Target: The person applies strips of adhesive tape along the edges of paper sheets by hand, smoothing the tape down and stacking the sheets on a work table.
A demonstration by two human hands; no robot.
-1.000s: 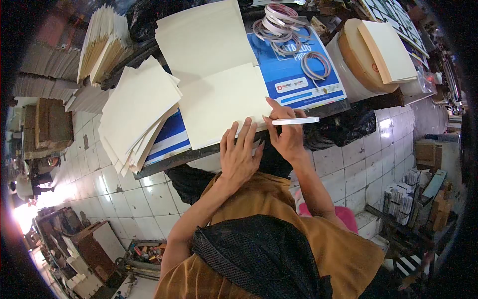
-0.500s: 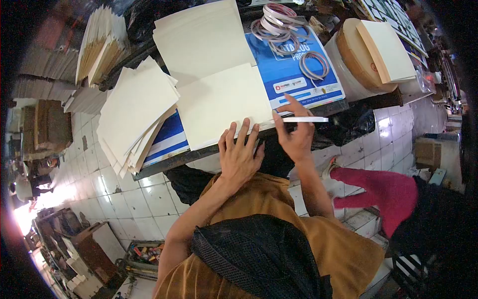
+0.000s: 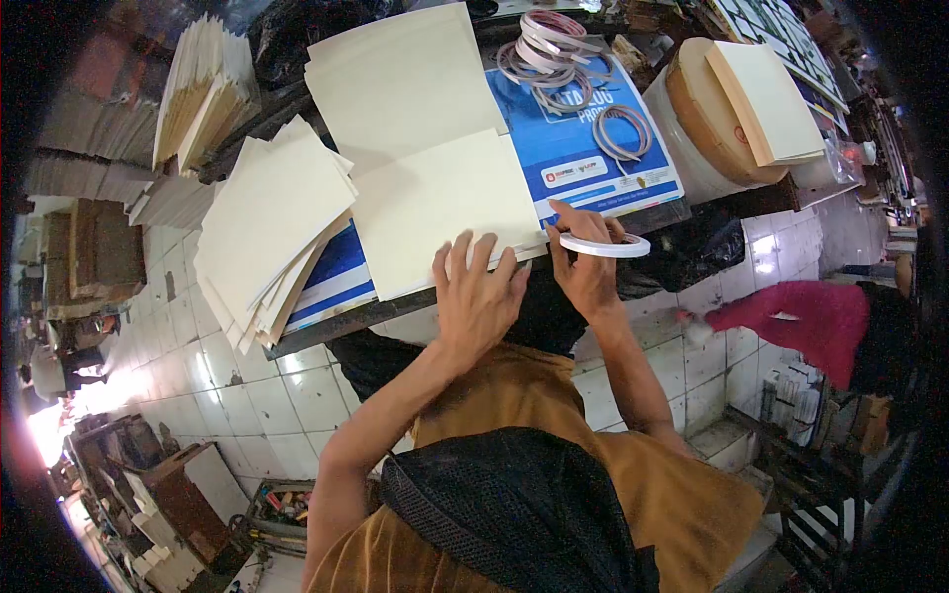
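Holding a white tape roll [image 3: 633, 249] in the fingers of the right hand [image 3: 591, 279], just beside the near right corner of a pale sheet [image 3: 445, 212] on the table [image 3: 346, 322]; cannot tell whether looping it over the fingers or only pinching it. Reaching toward that corner with right thumb and forefinger, set a little apart. Touching the sheet's near edge with the left hand [image 3: 479, 296], with bent, moderately spread fingers. Having a fanned pile [image 3: 272, 212] of sheets to the left, and a blue catalog [image 3: 598, 193] to the right, with a coil [image 3: 643, 126] and heaped rings [image 3: 549, 54] on top
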